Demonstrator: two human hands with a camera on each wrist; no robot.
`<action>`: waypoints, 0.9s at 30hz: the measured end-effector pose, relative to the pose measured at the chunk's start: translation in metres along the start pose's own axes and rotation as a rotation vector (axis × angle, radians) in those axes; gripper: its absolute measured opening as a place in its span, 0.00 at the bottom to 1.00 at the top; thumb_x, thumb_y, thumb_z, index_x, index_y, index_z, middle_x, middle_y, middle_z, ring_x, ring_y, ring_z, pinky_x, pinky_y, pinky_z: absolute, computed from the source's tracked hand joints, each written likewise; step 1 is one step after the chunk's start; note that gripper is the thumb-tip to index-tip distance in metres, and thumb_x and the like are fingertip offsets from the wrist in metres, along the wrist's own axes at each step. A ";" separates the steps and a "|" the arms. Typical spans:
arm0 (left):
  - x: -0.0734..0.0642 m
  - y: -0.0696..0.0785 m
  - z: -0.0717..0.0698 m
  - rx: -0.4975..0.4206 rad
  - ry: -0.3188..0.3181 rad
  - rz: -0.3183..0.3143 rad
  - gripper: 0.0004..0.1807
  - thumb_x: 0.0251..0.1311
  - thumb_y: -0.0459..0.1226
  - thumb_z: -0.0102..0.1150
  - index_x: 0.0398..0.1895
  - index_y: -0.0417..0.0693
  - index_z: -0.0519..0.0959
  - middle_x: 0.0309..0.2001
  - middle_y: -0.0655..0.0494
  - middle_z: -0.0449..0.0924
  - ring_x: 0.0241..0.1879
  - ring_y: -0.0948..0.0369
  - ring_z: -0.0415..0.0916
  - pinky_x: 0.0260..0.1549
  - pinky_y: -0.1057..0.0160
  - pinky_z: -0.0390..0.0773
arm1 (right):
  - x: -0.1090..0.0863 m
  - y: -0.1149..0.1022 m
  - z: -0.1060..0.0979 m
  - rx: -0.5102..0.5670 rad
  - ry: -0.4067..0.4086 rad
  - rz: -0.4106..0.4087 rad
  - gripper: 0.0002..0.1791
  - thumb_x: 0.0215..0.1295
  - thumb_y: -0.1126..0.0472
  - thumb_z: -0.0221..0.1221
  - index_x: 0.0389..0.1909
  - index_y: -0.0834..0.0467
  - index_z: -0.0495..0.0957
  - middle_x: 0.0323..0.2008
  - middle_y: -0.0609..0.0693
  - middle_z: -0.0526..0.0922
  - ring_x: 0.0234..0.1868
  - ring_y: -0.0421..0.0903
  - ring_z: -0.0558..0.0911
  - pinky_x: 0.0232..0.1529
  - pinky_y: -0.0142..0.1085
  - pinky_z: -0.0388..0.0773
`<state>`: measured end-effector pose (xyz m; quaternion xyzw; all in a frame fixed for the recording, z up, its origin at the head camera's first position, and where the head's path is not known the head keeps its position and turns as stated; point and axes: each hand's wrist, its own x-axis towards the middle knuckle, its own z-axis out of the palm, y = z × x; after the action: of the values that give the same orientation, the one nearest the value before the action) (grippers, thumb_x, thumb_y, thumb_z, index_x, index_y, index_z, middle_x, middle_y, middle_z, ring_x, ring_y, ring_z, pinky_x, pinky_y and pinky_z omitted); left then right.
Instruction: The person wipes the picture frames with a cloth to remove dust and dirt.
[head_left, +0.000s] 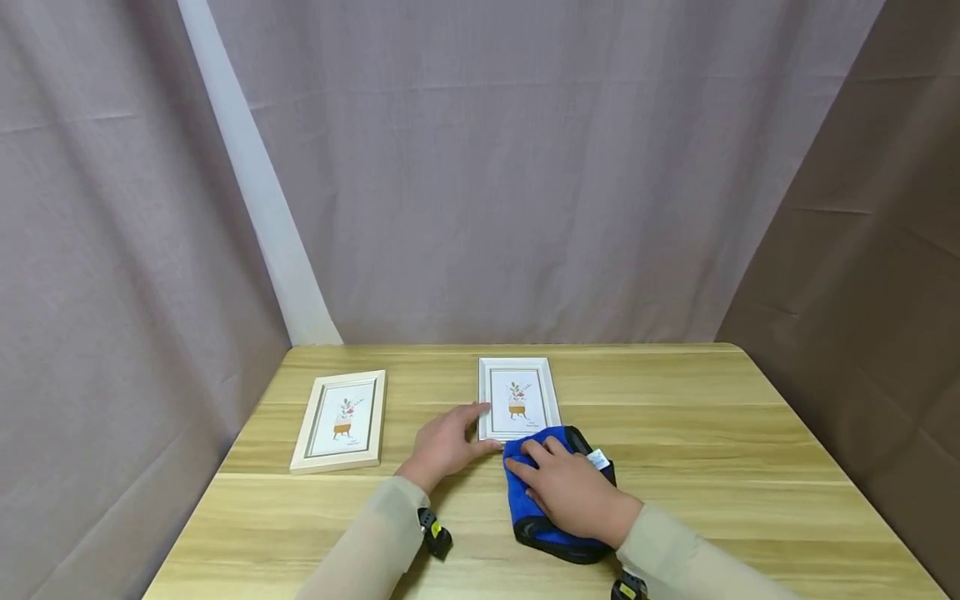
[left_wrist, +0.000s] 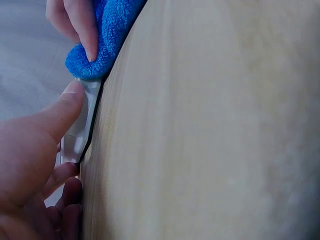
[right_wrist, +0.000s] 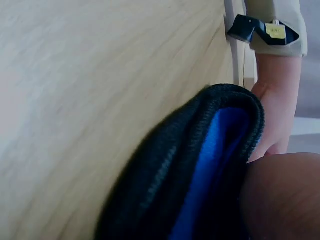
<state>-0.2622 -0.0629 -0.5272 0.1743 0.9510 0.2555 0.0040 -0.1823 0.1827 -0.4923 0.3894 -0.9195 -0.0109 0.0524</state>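
A white picture frame (head_left: pixel 495 437) lies flat near the table's middle, showing a printed plant in an orange pot. My left hand (head_left: pixel 444 446) holds its near left corner, thumb on the near edge and fingers along the left side. In the left wrist view the thumb (left_wrist: pixel 70 102) touches the frame's edge (left_wrist: pixel 82 127). My right hand (head_left: pixel 573 492) grips a folded blue cloth (head_left: pixel 521 500) with black edging and a white tag, its fingertips pressing into it. The cloth meets the frame's near right corner. The right wrist view shows the cloth's dark folds (right_wrist: pixel 165 150) beneath the hand.
A cream picture frame (head_left: pixel 302 446) with a similar print lies on the left of the wood-grain table (head_left: pixel 712 433). Grey curtains (head_left: pixel 480 208) hang behind and to the left, with a brown curtain (head_left: pixel 870 275) on the right.
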 end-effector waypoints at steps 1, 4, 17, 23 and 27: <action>-0.001 0.000 -0.001 -0.001 -0.002 -0.001 0.42 0.67 0.66 0.70 0.81 0.64 0.75 0.76 0.57 0.76 0.75 0.48 0.74 0.69 0.40 0.77 | 0.001 -0.001 0.000 0.006 -0.009 -0.003 0.25 0.81 0.50 0.65 0.75 0.49 0.80 0.64 0.53 0.80 0.49 0.50 0.75 0.32 0.40 0.84; -0.003 0.000 -0.003 -0.004 -0.005 -0.003 0.42 0.67 0.65 0.71 0.81 0.64 0.75 0.76 0.57 0.77 0.74 0.47 0.74 0.68 0.39 0.77 | 0.004 -0.006 -0.002 0.020 -0.037 -0.010 0.25 0.82 0.50 0.64 0.74 0.50 0.81 0.65 0.54 0.80 0.49 0.50 0.74 0.33 0.41 0.84; -0.001 0.002 -0.004 0.010 0.005 0.005 0.40 0.68 0.62 0.72 0.80 0.61 0.76 0.75 0.56 0.78 0.74 0.48 0.75 0.67 0.41 0.78 | 0.021 -0.033 -0.012 0.050 -0.083 -0.085 0.23 0.82 0.51 0.63 0.72 0.51 0.82 0.66 0.57 0.80 0.51 0.51 0.76 0.50 0.44 0.84; 0.001 0.002 -0.003 0.020 0.009 0.007 0.40 0.69 0.63 0.70 0.80 0.62 0.76 0.76 0.56 0.77 0.74 0.49 0.75 0.67 0.41 0.79 | 0.023 -0.023 -0.021 0.180 -0.099 -0.089 0.23 0.82 0.54 0.64 0.73 0.52 0.82 0.64 0.55 0.80 0.58 0.51 0.78 0.58 0.46 0.84; 0.000 0.001 -0.002 0.034 -0.001 0.012 0.40 0.70 0.63 0.70 0.81 0.61 0.76 0.76 0.54 0.77 0.74 0.48 0.75 0.67 0.41 0.79 | 0.026 0.004 -0.025 0.399 -0.070 -0.033 0.22 0.81 0.58 0.64 0.72 0.55 0.83 0.61 0.53 0.81 0.56 0.47 0.81 0.58 0.47 0.83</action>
<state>-0.2626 -0.0632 -0.5246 0.1801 0.9542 0.2390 0.0002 -0.2002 0.1676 -0.4645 0.4063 -0.8982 0.1572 -0.0579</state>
